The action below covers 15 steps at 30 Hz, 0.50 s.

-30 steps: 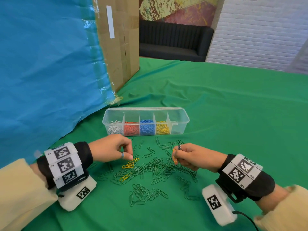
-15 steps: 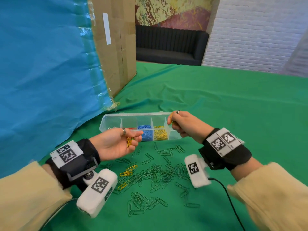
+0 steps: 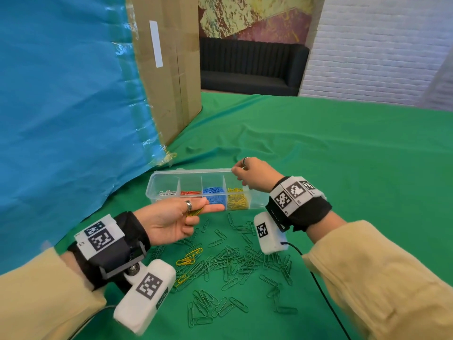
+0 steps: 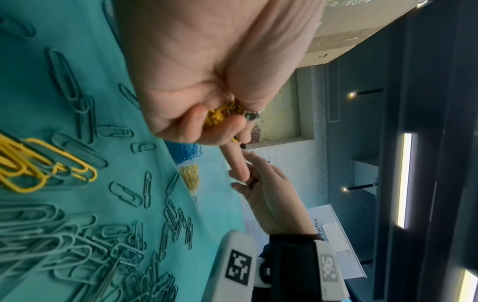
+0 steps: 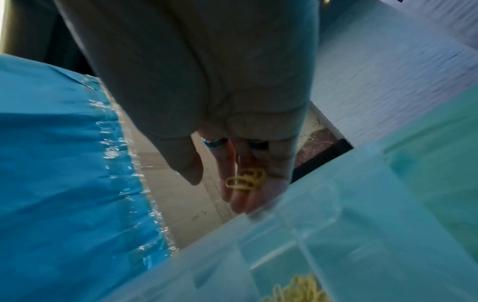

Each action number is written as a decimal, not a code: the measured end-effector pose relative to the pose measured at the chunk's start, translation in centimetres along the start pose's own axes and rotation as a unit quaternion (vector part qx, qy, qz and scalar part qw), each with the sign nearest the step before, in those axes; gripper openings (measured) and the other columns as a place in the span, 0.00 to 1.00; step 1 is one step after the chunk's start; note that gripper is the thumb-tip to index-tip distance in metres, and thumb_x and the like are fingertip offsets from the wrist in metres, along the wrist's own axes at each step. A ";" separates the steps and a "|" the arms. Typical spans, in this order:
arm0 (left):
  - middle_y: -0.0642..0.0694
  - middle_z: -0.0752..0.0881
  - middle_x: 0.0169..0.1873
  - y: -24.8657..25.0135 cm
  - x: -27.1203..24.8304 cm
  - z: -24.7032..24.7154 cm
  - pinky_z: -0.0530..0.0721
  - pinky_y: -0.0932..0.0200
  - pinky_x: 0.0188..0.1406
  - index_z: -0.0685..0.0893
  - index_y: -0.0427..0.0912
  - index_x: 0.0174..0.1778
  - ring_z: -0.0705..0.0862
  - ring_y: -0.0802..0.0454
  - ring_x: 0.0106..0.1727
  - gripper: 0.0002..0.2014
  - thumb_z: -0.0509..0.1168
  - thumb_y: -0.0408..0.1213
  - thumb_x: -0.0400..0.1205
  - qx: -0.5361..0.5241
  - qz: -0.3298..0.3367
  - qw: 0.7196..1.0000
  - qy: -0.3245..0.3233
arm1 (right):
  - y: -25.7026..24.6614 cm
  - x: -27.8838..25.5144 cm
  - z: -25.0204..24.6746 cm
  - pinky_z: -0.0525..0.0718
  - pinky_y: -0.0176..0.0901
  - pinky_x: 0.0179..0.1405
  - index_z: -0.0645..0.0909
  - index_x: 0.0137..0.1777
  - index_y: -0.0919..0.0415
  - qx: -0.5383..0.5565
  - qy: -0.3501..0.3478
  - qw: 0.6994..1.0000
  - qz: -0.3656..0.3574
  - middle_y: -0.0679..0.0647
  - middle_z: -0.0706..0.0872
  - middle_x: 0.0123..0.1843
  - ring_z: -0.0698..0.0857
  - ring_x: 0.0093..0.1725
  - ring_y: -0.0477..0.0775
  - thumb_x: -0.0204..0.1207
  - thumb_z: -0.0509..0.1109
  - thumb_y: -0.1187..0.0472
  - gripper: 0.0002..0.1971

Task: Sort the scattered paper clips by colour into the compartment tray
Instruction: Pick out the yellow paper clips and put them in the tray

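A clear compartment tray (image 3: 191,171) holds white, red, blue and yellow clips (image 3: 237,200) in separate sections; its rightmost section looks empty. My right hand (image 3: 239,174) hovers at the far rim above the yellow section, with a few yellow paper clips (image 5: 245,180) held against its fingers over the tray (image 5: 323,214). My left hand (image 3: 196,213) is raised just in front of the tray, fingers curled round a small bunch of yellow clips (image 4: 220,115), index finger stretched out. Loose green clips (image 3: 235,263) and some yellow ones (image 3: 188,258) lie on the cloth below.
A green cloth (image 3: 343,155) covers the table. A large cardboard box (image 3: 169,69) and a blue sheet (image 3: 61,94) rise at the left, close behind the tray. A black cable (image 3: 323,290) trails from my right wrist camera. A dark sofa (image 3: 252,65) stands beyond the table.
Both hands have lifted off the clip pile. The right hand carried its yellow clips forward to over the tray's yellow section. The left hand rose, palm turned up, with yellow clips in it.
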<state>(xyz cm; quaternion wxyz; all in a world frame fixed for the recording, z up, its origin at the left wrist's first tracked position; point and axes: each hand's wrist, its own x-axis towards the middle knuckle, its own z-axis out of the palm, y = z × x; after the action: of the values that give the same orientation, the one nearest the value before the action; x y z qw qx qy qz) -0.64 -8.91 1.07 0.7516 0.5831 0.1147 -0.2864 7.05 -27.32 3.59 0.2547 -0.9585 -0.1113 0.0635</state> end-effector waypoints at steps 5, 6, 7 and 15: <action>0.46 0.90 0.52 -0.4 0.3 0.3 0.62 0.70 0.16 0.78 0.43 0.52 0.65 0.61 0.16 0.06 0.56 0.37 0.84 -0.019 0.013 1.000 0.014 | -1.7 -3.5 1.8 0.79 0.50 0.59 0.82 0.56 0.55 0.007 0.048 0.992 -0.121 0.53 0.84 0.54 0.81 0.52 0.50 0.81 0.61 0.50 0.13; 0.47 0.90 0.49 -0.6 0.5 0.3 0.62 0.71 0.15 0.78 0.44 0.54 0.65 0.62 0.16 0.07 0.56 0.38 0.85 -0.033 0.015 0.999 0.014 | -2.2 -4.4 2.0 0.79 0.45 0.56 0.83 0.54 0.56 0.043 0.023 0.989 -0.137 0.53 0.85 0.52 0.81 0.48 0.48 0.81 0.63 0.52 0.11; 0.48 0.90 0.44 -0.8 0.6 0.4 0.62 0.71 0.15 0.78 0.45 0.57 0.65 0.62 0.16 0.09 0.55 0.38 0.85 -0.050 0.018 0.998 0.017 | -2.5 -5.1 2.2 0.79 0.41 0.52 0.84 0.53 0.58 0.073 -0.008 0.986 -0.150 0.53 0.86 0.49 0.80 0.45 0.47 0.79 0.66 0.53 0.10; 0.49 0.74 0.25 -1.9 0.5 1.3 0.60 0.68 0.14 0.84 0.44 0.43 0.64 0.59 0.15 0.17 0.51 0.42 0.87 -0.109 0.000 0.994 0.021 | -2.5 -6.1 4.0 0.72 0.51 0.58 0.84 0.53 0.50 -0.065 0.024 0.980 -0.188 0.47 0.74 0.47 0.74 0.52 0.50 0.72 0.72 0.48 0.12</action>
<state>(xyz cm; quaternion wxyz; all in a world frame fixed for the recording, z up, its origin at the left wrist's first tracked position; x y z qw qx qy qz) -1.51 -10.53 -0.31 0.8081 0.5034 0.1613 -0.2600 -0.04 -24.79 1.76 0.2021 -0.9361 -0.2876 -0.0161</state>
